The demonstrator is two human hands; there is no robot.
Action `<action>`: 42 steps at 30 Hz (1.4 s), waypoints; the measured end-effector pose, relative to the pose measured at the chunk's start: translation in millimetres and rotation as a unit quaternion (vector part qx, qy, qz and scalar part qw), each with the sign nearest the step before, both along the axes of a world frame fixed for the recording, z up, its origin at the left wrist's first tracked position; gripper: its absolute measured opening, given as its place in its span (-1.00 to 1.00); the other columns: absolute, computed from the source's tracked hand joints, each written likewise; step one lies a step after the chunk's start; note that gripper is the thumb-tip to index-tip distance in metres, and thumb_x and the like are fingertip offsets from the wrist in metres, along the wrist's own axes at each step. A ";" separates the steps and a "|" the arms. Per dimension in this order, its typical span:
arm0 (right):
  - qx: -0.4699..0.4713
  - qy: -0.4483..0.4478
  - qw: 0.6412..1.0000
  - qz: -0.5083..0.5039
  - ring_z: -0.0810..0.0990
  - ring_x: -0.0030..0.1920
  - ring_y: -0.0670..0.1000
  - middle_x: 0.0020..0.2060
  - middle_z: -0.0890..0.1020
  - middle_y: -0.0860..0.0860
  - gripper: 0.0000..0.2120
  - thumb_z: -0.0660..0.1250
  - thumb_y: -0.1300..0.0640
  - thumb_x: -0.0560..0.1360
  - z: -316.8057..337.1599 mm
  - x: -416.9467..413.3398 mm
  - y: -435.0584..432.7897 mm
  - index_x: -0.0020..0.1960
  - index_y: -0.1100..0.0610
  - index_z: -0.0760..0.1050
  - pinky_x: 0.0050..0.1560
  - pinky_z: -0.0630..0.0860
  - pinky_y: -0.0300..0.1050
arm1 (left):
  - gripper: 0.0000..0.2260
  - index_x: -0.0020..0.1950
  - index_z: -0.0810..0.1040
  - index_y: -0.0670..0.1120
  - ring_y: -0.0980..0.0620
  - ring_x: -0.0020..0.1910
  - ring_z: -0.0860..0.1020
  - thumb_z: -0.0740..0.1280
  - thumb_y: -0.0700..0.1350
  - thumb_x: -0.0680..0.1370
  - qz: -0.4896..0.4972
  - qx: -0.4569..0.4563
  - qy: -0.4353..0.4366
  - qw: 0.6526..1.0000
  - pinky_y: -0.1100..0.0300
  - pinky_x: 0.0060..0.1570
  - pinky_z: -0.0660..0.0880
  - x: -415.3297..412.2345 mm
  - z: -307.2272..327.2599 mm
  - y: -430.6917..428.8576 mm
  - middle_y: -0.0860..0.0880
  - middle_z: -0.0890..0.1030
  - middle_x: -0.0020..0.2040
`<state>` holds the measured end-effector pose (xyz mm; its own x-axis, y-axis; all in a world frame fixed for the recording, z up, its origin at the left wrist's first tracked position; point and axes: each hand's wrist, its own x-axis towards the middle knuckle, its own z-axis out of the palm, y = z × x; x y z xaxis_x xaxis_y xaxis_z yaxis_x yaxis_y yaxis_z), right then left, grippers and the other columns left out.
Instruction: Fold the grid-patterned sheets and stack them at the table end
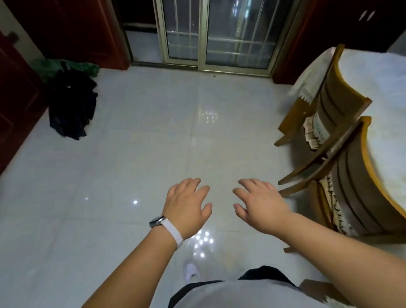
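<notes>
Both of my hands are stretched out in front of me over the glossy white tile floor, palms down. My left hand (189, 206), with a white-strapped watch on its wrist, has its fingers spread and holds nothing. My right hand (260, 204) is beside it, a small gap between them, fingers apart and empty too. No grid-patterned sheet shows in this view. The table (391, 107), covered with a white cloth, lies along the right edge.
Two wooden chairs (337, 101) (368, 190) are pushed in at the table's left side. A closed dark umbrella (71, 107) leans by a red wooden door at the left. A sliding glass door (214, 28) is straight ahead.
</notes>
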<state>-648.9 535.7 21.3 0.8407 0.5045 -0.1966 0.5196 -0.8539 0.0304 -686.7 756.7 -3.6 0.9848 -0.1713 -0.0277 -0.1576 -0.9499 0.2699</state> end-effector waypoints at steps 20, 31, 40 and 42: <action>0.074 0.002 0.992 -0.104 0.49 0.24 0.14 0.25 0.54 0.09 -0.65 0.21 -0.09 0.50 -15.7 195.8 -48.0 0.18 0.02 0.57 0.22 0.40 0.07 | -0.61 0.11 0.61 0.02 -0.12 0.19 0.54 0.13 0.10 0.43 -0.055 0.108 -0.034 0.992 -0.14 0.16 0.44 218.1 21.6 -52.1 -0.06 0.60 0.17; 0.110 0.008 0.981 -0.161 0.35 0.38 0.15 0.39 0.42 0.09 -0.56 0.11 -0.13 0.58 2.1 300.1 -146.0 0.36 0.03 0.43 0.38 0.23 0.07 | -0.58 0.19 0.57 0.03 -0.13 0.25 0.50 0.12 0.14 0.46 -0.141 0.098 -0.037 0.984 -0.10 0.22 0.39 365.1 38.2 -143.9 -0.06 0.56 0.24; 0.105 0.026 0.962 -0.249 0.26 0.43 0.08 0.44 0.34 0.04 -0.56 0.06 -0.13 0.61 12.4 337.6 -194.4 0.41 0.01 0.36 0.42 0.16 0.04 | -0.60 0.16 0.59 0.03 -0.13 0.20 0.53 0.14 0.14 0.45 -0.243 0.094 -0.038 0.965 -0.11 0.16 0.45 452.5 33.8 -202.5 -0.07 0.59 0.21; 0.095 0.032 0.960 -0.260 0.26 0.44 0.10 0.44 0.34 0.05 -0.55 0.05 -0.13 0.61 9.5 350.1 -199.3 0.42 0.01 0.35 0.43 0.16 0.05 | -0.58 0.16 0.59 0.03 -0.14 0.21 0.53 0.12 0.14 0.45 -0.266 0.097 -0.034 0.959 -0.12 0.17 0.44 475.4 30.5 -210.2 -0.07 0.59 0.21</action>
<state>-298.9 336.4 30.8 0.9781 0.0523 -0.2017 0.0178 -0.9854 -0.1693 -211.3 546.5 26.9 0.7602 -0.6478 -0.0490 -0.6445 -0.7615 0.0688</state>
